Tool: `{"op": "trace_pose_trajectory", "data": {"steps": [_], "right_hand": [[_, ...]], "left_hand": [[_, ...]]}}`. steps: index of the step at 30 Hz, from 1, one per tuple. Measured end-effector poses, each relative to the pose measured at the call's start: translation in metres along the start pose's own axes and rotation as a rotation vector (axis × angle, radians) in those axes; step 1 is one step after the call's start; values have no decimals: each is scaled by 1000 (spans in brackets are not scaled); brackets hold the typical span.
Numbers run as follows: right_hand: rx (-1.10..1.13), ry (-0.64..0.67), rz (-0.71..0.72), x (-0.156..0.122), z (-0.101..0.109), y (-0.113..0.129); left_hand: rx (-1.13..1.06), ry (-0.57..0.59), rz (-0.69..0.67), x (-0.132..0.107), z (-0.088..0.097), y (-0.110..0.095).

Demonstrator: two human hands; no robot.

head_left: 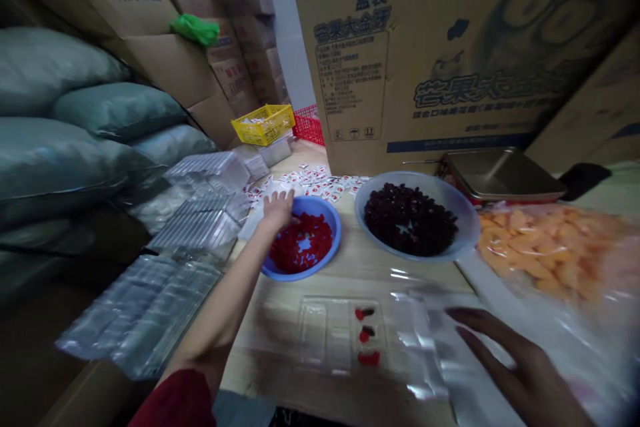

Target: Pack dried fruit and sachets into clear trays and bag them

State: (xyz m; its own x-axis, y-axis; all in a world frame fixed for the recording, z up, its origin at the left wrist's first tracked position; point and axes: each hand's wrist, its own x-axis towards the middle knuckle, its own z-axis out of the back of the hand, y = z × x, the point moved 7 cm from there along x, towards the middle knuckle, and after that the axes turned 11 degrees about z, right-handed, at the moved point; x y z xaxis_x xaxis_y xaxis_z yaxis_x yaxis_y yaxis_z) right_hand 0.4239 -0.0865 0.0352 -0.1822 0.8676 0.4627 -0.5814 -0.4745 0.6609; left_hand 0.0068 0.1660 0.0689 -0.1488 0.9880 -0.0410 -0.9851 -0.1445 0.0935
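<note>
My left hand (279, 211) is over the left rim of a blue bowl (335, 247), its fingers spread and nothing visible in them. Small red candies (318, 232) lie in that bowl. Just beyond are scattered small white-and-red packets (320, 181). My right hand (523, 355), somewhat blurred, has thumb and forefinger apart beside clear plastic trays (423, 353); whether it touches them I cannot tell. Between the hands lies a clear compartment tray (314, 337), its right-hand compartments holding a red piece (369, 359) and two red-and-dark pieces (367, 333).
A pale bowl (471, 233) holds dark candies (407, 217). To its right lie a bag of orange pieces (555, 247) and a metal pan (505, 173). Stacked clear trays (195, 220), a yellow basket (265, 127), sacks (65, 153) and a large carton (400, 67) border the table.
</note>
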Motion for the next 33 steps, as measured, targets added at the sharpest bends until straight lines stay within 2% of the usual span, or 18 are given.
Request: {"op": "trace_pose_trajectory", "data": {"steps": [2, 4, 6, 7, 9, 11, 14, 16, 18, 20, 22, 25, 28, 31, 33], "right_hand": [[95, 55, 113, 69, -51, 16], [206, 65, 253, 147, -108, 28], [262, 62, 331, 224, -167, 29], [236, 72, 321, 258, -198, 24], [99, 155, 149, 316, -259, 0], [27, 183, 38, 355, -307, -21], [-12, 218, -65, 388, -361, -42], [-39, 335, -68, 400, -391, -47], [-92, 513, -38, 404, -414, -51], [-161, 608, 2, 401, -422, -53], [-224, 557, 57, 391, -413, -53], [-333, 461, 135, 359, -387, -48], [-411, 443, 116, 312, -355, -47], [-450, 438, 77, 264, -320, -44], [-466, 448, 85, 233, -301, -38]], "left_hand": [[-1, 4, 115, -6, -20, 37], [-36, 35, 119, -10, -37, 65], [-99, 46, 85, -14, -50, 87], [-148, 34, 70, -16, -55, 95], [-259, -9, 50, -23, -63, 108], [-345, -57, 33, -31, -69, 114], [-396, -98, 8, -40, -74, 116], [-415, -111, 27, -41, -74, 118], [-432, -121, 70, -40, -75, 121], [-446, -138, 90, -39, -75, 123], [-448, -163, 88, -37, -76, 125], [-438, -191, 74, -35, -78, 125], [-425, -207, 72, -32, -78, 124], [-429, -281, 55, -38, -61, 119], [-476, -390, 5, -55, -34, 108]]}}
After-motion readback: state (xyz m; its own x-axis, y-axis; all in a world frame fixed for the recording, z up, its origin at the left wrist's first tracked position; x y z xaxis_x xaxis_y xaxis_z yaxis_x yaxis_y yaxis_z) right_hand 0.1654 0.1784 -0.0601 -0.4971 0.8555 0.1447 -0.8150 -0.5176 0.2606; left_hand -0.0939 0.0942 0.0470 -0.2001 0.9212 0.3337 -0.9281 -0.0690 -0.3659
